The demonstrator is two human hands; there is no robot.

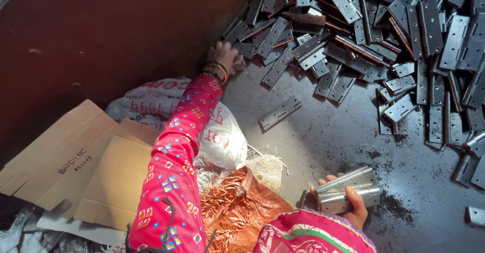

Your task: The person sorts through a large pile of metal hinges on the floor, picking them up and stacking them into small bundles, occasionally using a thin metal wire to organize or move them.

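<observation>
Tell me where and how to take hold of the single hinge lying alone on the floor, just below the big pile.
Grip the lone hinge across its narrow width near the middle, probably coming from above. It lies flat and closed, slanting from lower left to upper right, with bare floor along both long edges, so fingers can pinch those edges. The left hand is nearer; the right hand already holds a stack of hinges.

A dark reddish-brown wall (101, 36) fills the far left. The grey, gritty floor (328, 137) spreads right, sunlit in the middle, dusted with black filings near the right. Flattened brown cardboard (76, 167) lies near left beside a white woven sack (222, 142).
</observation>
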